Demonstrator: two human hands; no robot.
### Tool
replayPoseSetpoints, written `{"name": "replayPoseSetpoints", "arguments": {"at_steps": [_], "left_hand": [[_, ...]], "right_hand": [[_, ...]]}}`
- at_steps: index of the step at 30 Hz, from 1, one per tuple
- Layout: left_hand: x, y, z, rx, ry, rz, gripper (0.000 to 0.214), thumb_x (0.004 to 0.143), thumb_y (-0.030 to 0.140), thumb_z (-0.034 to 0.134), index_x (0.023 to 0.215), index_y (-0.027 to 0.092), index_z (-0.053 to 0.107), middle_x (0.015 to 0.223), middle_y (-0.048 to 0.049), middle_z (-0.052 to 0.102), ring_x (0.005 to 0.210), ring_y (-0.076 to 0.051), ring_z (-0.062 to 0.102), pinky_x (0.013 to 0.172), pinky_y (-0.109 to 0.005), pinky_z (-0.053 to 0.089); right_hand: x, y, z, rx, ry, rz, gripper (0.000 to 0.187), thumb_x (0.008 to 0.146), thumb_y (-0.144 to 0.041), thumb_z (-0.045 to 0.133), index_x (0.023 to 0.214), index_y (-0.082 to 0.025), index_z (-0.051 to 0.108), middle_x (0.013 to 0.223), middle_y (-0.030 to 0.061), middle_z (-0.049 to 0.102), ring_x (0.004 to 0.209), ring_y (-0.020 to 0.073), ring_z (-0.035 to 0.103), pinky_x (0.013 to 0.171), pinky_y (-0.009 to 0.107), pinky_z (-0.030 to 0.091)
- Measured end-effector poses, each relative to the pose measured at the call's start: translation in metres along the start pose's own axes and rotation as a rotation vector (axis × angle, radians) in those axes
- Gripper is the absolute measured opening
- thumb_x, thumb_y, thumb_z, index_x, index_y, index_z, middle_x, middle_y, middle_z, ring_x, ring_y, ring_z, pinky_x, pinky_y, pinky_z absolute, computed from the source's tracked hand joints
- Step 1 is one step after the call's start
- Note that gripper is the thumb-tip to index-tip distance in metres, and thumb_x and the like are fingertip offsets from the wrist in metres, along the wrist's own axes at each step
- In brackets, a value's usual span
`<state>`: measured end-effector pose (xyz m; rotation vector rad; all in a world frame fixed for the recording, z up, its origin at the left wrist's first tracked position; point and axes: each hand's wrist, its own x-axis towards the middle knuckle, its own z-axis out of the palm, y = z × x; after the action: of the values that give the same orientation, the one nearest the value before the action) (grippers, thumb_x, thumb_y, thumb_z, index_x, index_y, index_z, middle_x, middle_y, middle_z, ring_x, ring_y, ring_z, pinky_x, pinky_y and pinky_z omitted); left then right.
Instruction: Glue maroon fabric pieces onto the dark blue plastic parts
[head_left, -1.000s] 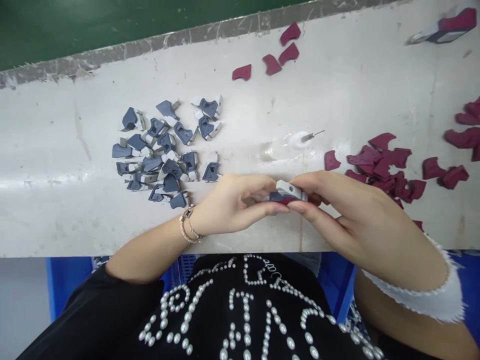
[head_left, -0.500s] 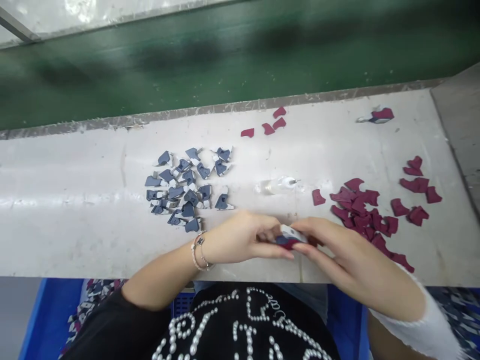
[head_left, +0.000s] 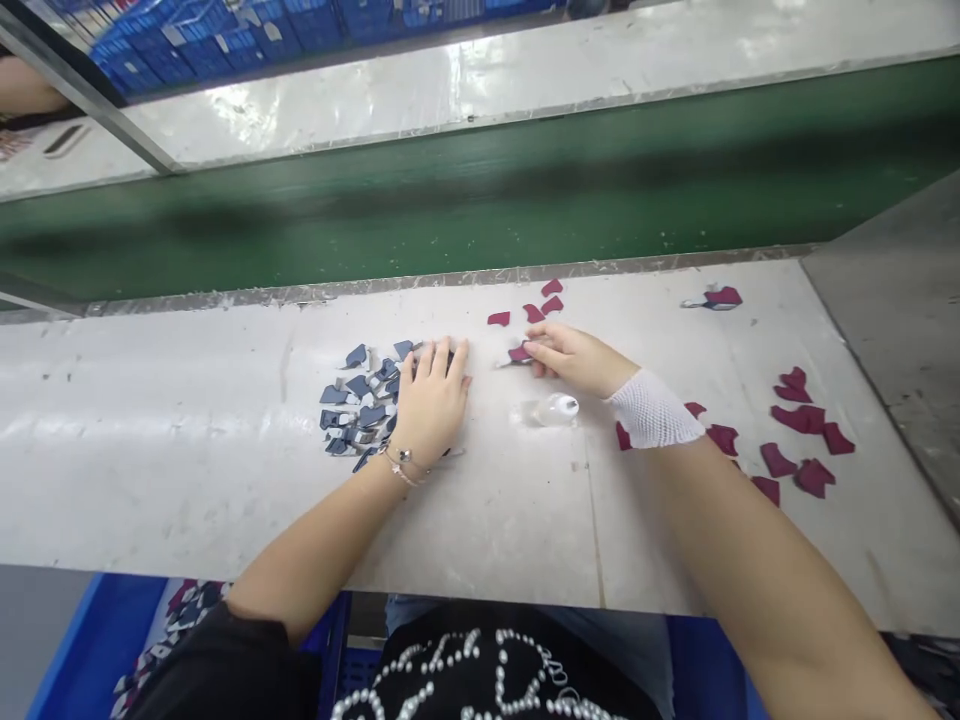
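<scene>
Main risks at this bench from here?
The small bottle stands just below the right hand, so it could get knocked over. The left hand lies on the blue-grey pieces and may scatter them. The maroon pieces at the top of the bench lie close to the green strip and might slide onto it.

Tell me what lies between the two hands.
A dark red piece lies at the fingertips of the right hand, apart from the left hand, in the head view.
</scene>
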<state>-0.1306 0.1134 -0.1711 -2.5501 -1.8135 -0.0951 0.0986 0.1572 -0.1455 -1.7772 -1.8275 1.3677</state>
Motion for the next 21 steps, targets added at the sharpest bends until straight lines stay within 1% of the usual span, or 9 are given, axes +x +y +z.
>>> {"name": "replayPoseSetpoints", "arguments": {"at_steps": [3,6,8,12,15,18,19,20,21], "left_hand": [[-0.013,-0.025,-0.004,-0.024,-0.030,0.054,0.051,0.103,0.033,0.030,0.149,0.014,0.041,0.156,-0.0114,0.045,0.145,-0.031,0.041,0.121,-0.052,0.029],[-0.019,-0.047,-0.013,-0.062,-0.083,0.113,0.052,0.103,0.036,0.034,0.150,0.015,0.040,0.157,-0.0102,0.045,0.146,-0.028,0.040,0.120,-0.049,0.032],[-0.018,-0.059,-0.021,-0.096,-0.145,0.160,0.051,0.102,0.037,0.038,0.149,0.017,0.040,0.156,-0.0098,0.045,0.145,-0.028,0.040,0.117,-0.050,0.036],[-0.011,-0.070,-0.037,-0.166,-0.273,0.204,0.045,0.097,0.040,0.050,0.137,0.019,0.052,0.147,-0.0107,0.054,0.136,-0.030,0.049,0.110,-0.053,0.044],[-0.004,-0.068,-0.046,-0.233,-0.310,0.205,0.038,0.093,0.041,0.058,0.125,0.019,0.060,0.139,-0.0103,0.060,0.129,-0.030,0.055,0.110,-0.053,0.045],[0.003,-0.064,-0.049,-0.317,-0.339,0.202,0.029,0.092,0.038,0.060,0.113,0.019,0.066,0.136,-0.0105,0.062,0.126,-0.028,0.057,0.108,-0.049,0.047],[0.006,-0.063,-0.049,-0.335,-0.347,0.204,0.026,0.092,0.037,0.060,0.110,0.018,0.067,0.136,-0.0105,0.062,0.126,-0.028,0.057,0.107,-0.047,0.048],[0.008,-0.063,-0.048,-0.345,-0.353,0.208,0.025,0.093,0.036,0.060,0.108,0.018,0.068,0.135,-0.0105,0.063,0.125,-0.027,0.057,0.107,-0.046,0.049],[0.009,-0.062,-0.048,-0.349,-0.355,0.215,0.024,0.093,0.034,0.060,0.107,0.018,0.068,0.134,-0.0105,0.063,0.125,-0.027,0.057,0.107,-0.045,0.048]], "right_hand": [[-0.015,0.006,-0.004,-0.006,-0.004,0.006,0.057,0.096,-0.058,0.045,0.145,-0.028,0.040,0.091,0.0023,0.069,0.087,0.0181,0.064,0.084,0.034,0.049],[-0.040,0.022,-0.013,-0.030,0.027,0.020,0.053,0.095,-0.056,0.044,0.141,-0.029,0.043,0.097,0.0036,0.067,0.088,0.0192,0.064,0.079,0.034,0.049],[-0.048,0.028,-0.013,-0.053,0.025,0.020,0.050,0.092,-0.049,0.050,0.137,-0.028,0.046,0.100,0.0043,0.066,0.086,0.0186,0.063,0.075,0.033,0.050],[-0.030,0.021,0.001,-0.117,0.006,-0.018,0.064,0.083,-0.035,0.063,0.143,-0.033,0.043,0.092,0.0019,0.063,0.076,0.0167,0.059,0.072,0.033,0.048],[-0.006,0.008,0.007,-0.140,-0.016,-0.077,0.056,0.082,-0.027,0.063,0.137,-0.033,0.053,0.089,0.0009,0.062,0.076,0.0148,0.057,0.074,0.032,0.046],[-0.003,0.002,0.001,-0.119,-0.017,-0.100,0.051,0.084,-0.028,0.062,0.135,-0.032,0.053,0.094,-0.0005,0.063,0.080,0.0124,0.058,0.076,0.029,0.046],[-0.009,0.003,-0.004,-0.112,-0.003,-0.095,0.042,0.086,-0.032,0.061,0.128,-0.031,0.057,0.093,-0.0009,0.063,0.079,0.0118,0.057,0.075,0.028,0.046],[-0.018,0.006,-0.008,-0.108,0.021,-0.081,0.028,0.089,-0.037,0.059,0.115,-0.027,0.061,0.088,-0.0010,0.061,0.075,0.0112,0.055,0.071,0.028,0.044],[-0.029,0.010,-0.012,-0.107,0.051,-0.062,0.022,0.092,-0.043,0.056,0.099,-0.023,0.061,0.080,-0.0008,0.057,0.070,0.0107,0.051,0.066,0.027,0.041]]}}
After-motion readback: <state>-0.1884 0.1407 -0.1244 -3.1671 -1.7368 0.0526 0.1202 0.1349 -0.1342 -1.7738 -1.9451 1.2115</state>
